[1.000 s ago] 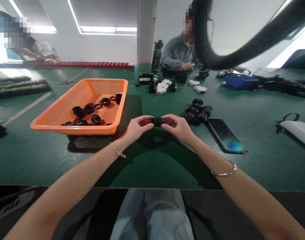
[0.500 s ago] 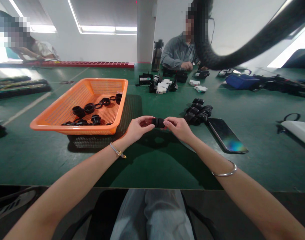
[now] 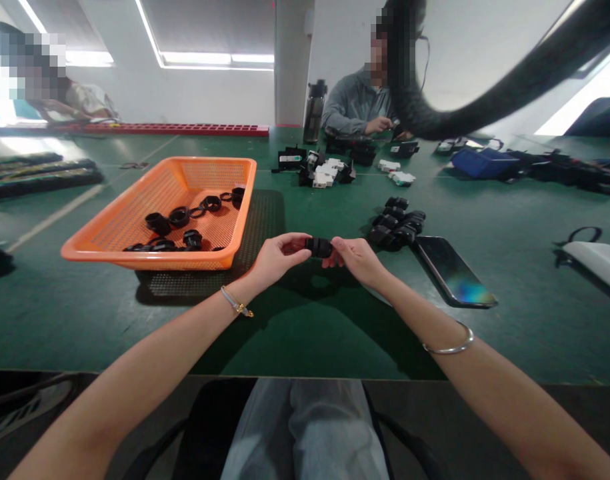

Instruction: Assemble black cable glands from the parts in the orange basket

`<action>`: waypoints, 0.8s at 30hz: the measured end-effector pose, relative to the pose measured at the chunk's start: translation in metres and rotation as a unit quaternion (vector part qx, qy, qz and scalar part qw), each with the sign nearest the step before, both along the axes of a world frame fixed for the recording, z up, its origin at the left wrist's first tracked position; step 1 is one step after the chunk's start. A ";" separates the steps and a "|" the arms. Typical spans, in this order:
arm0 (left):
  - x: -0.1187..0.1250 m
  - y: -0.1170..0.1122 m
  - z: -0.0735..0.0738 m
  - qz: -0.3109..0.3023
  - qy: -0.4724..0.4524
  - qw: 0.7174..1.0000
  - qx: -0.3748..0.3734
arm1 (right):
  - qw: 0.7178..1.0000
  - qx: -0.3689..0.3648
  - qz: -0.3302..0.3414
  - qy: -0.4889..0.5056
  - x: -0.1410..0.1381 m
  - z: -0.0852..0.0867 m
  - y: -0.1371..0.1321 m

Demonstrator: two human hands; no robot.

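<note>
Pinching a small black fitting (image 3: 319, 248) from both ends, that's what I have on the head feed. Left hand (image 3: 277, 259) clamped on its left end, thumb in front; right hand (image 3: 361, 261) has thumb and fingers closed round the right end (some fingertips hidden, so I can't tell how hard the squeeze is). Fitting lies roughly level, held between the hands just over the green table (image 3: 305, 343), shadow below it.

Left of the left hand I see an orange basket (image 3: 149, 256) with loose black rings and fittings (image 3: 157, 223) scattered inside. Beyond the right hand, a heap of black fittings (image 3: 395, 225); a phone (image 3: 455, 272) lies at a slant beside the heap, dark screen up, some rainbow glare. Further out I get a cluster of white and black parts (image 3: 327, 172), then a dark bottle (image 3: 314, 110) standing upright. A co-worker in a grey top (image 3: 347, 100) sits across the table, hands up near a small item (too small for me to name). Silver bracelet (image 3: 237, 303) on the left wrist, bangle (image 3: 452, 348) on the right forearm. Thick black tube (image 3: 435, 123) curves across my upper right, near the lens.
</note>
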State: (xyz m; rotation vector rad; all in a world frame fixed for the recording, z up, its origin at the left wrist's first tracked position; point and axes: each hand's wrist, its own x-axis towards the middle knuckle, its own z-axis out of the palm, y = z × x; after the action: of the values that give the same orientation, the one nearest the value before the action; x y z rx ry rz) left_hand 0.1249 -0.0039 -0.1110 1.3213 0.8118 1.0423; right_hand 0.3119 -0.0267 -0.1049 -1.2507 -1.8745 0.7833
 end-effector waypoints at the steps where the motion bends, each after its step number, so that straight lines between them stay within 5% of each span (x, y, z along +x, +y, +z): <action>1: 0.000 0.000 0.000 0.002 -0.007 1.000 -0.006 | 1.000 0.002 0.001 -0.005 0.000 0.000 0.000; 12: 0.002 0.000 0.004 0.035 -0.044 0.996 -0.062 | 0.992 0.125 -0.018 0.026 0.001 0.001 0.000; 24: 0.002 0.000 0.003 0.032 -0.044 0.997 -0.063 | 0.991 0.131 -0.014 0.019 0.000 0.003 -0.002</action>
State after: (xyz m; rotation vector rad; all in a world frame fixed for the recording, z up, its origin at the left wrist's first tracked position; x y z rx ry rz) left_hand 0.1267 -0.0044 -0.1077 1.1411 0.8436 1.0754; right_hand 0.3117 -0.0284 -0.1021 -1.0865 -1.8563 0.5227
